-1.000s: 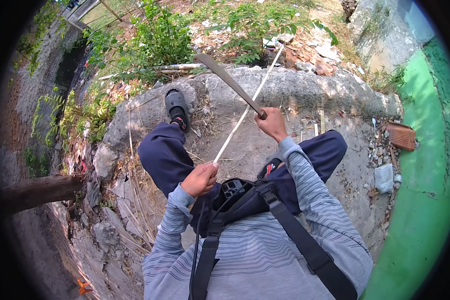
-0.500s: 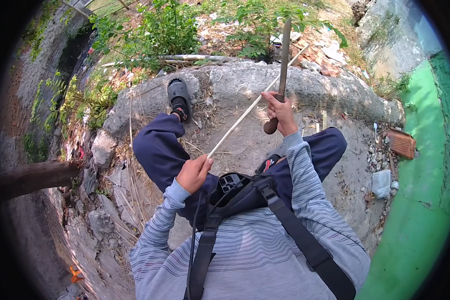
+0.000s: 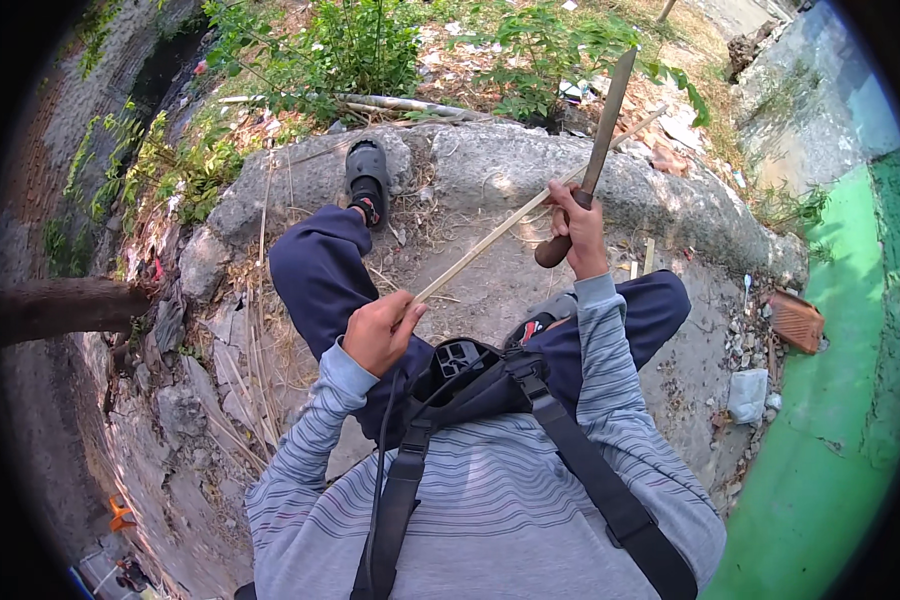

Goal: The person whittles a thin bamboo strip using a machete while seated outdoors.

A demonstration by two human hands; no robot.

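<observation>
My left hand (image 3: 378, 333) is closed around the near end of a long, pale bamboo strip (image 3: 490, 240). The strip slants up and away to the right and passes by my right hand (image 3: 578, 228). That hand grips the brown wooden handle (image 3: 554, 250) of a machete, whose long dark blade (image 3: 611, 120) points up and slightly right. The blade crosses the strip just beyond my right fingers; whether the edge touches it I cannot tell. My right thumb and forefinger lie against the strip.
A low, curved concrete kerb (image 3: 510, 165) runs ahead, with green plants (image 3: 365, 50) and litter behind it. Several thin strips (image 3: 258, 370) lie on the ground at left. At right are an orange-brown tray (image 3: 797, 320), a clear plastic bag (image 3: 747, 396) and a green wall (image 3: 830, 420).
The machete blade has tilted further to the right. The bamboo strip's face now looks wider, as if turned. Both hands still hold the same things, and the view has shifted slightly.
</observation>
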